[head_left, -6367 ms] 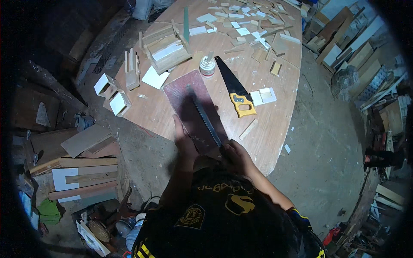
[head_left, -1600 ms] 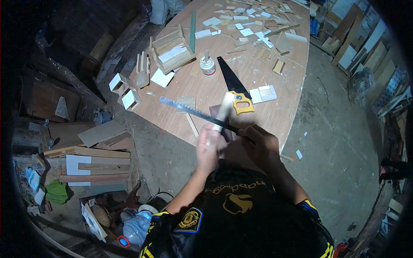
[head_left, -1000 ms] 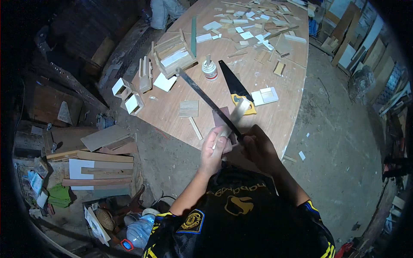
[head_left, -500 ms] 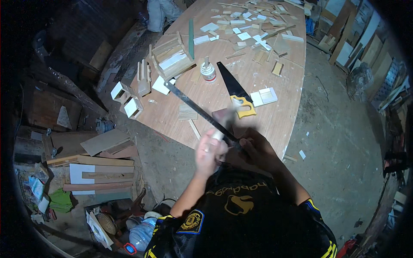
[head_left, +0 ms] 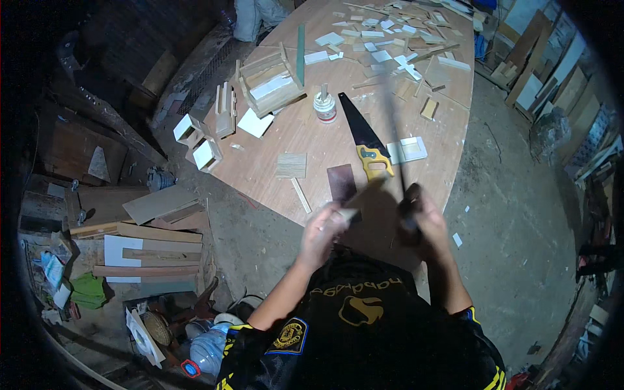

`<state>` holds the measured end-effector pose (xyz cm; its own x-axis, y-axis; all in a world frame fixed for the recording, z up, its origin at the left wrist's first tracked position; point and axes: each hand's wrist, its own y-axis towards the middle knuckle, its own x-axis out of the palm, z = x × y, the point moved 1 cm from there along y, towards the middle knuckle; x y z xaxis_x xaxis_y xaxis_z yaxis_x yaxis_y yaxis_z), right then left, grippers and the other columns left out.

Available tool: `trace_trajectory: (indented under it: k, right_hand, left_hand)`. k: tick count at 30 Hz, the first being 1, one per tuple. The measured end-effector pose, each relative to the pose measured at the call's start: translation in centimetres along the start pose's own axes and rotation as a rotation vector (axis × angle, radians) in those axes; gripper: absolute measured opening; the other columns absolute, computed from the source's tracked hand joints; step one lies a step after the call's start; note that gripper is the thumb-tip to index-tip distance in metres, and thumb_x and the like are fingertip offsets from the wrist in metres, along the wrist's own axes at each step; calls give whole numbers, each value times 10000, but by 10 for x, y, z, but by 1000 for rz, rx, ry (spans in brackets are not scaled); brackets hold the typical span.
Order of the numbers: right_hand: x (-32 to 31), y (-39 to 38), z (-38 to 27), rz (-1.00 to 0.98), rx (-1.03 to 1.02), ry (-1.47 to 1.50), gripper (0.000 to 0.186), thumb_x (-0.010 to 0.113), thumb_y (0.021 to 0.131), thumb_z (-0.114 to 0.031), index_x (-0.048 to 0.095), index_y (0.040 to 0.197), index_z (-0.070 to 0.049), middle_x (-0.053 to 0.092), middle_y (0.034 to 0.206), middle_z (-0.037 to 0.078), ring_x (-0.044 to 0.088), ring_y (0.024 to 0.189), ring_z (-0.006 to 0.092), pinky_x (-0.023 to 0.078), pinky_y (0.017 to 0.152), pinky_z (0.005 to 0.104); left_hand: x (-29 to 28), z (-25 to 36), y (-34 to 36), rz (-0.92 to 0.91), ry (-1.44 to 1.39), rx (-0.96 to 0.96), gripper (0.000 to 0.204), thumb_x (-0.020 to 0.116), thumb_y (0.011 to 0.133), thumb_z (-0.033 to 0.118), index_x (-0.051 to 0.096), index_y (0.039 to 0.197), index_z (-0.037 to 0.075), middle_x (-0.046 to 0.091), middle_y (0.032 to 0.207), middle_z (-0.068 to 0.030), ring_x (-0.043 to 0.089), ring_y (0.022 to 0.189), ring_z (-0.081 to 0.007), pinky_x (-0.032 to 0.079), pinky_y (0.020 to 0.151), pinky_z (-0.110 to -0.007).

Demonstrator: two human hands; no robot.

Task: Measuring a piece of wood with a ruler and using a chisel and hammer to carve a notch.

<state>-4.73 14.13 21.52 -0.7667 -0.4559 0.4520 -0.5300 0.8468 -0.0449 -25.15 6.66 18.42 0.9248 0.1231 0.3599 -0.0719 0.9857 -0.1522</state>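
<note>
— Both hands are busy, then?
— Yes. Taking twelve o'clock as straight ahead, the left hand pinches a pale wood strip that points toward two o'clock.
— And the right hand?
— At the left one's three o'clock, closed around the dark handle end of a long, narrow tool. Its blade runs up toward twelve, too blurred to read its edge.
— Do strip and tool meet?
— I can't tell; the strip's far end is smeared too, near the blade.
— What's on the worktop?
— From the left hand: a reddish-brown sheet near, just past twelve. Beyond it, toward one, a handsaw lies flat, yellow handle nearest, with a small white panel just beside it at three.
— Toward eleven?
— A thin stick, a square wood piece and, farther off, an open wooden box.
— At twelve?
— A white jar with something upright in its mouth. Scattered offcuts fill the far end, toward one.
</note>
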Motion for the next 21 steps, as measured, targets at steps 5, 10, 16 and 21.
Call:
trace_trajectory:
  k: [5,10,16,21]
  right_hand:
    - [9,10,-4,57,10,198,398,541,937,-252,418,1273,-78,459,676,-36,401,494,39,332,463,188]
    - [30,12,9,81,88,-261,387,551,920,-212,457,1259,-52,414,605,-51,377,450,32,324,425,190]
    - [31,6,10,52,133,-361,330,564,919,-217,492,1189,-42,443,626,-53,401,479,25,341,442,185]
    - [29,0,15,46,213,-367,296,567,923,-217,506,1159,-49,441,607,-55,395,468,26,333,439,185]
  left_hand:
    - [2,8,3,13,-139,-91,474,539,921,329,436,1248,2,547,962,-61,540,819,-143,432,762,-292]
    - [10,14,6,89,-435,-50,329,368,922,187,403,1199,14,529,842,-85,545,714,-185,465,638,-314]
    - [3,10,9,63,-504,-2,335,327,971,313,467,1088,32,422,675,-32,347,508,-122,308,485,-273]
    - [4,7,7,113,-338,-42,483,309,990,461,485,1061,16,422,659,-21,353,519,-123,305,467,-258]
